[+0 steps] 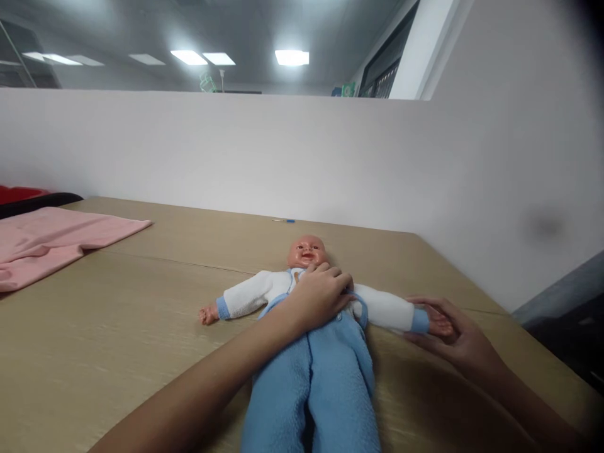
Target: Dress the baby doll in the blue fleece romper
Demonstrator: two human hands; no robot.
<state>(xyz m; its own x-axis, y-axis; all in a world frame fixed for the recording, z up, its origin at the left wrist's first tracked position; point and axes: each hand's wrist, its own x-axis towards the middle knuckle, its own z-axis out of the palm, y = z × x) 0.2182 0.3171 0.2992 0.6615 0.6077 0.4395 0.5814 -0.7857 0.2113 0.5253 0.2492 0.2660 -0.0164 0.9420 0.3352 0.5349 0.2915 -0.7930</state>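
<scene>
A baby doll (307,251) lies on its back on the wooden table, arms stretched out to both sides. It wears a white top with blue cuffs and blue fleece overalls (311,384). My left hand (323,289) reaches across its chest, fingers bent over the shoulder by the neckline; the fingertips are partly hidden. One overalls strap (362,308) hangs loose beside that hand. On the right, my right hand (455,333) is around the doll's outstretched arm at the blue cuff (419,319), thumb and fingers on opposite sides. The doll's other arm (245,294) lies free at the left.
A pink cloth (51,236) is spread at the table's left, near a red and black container (23,195). A thin blue-ended pen-like item (285,221) lies by the back edge. A white partition wall (236,151) borders the wooden table (117,340) behind and right.
</scene>
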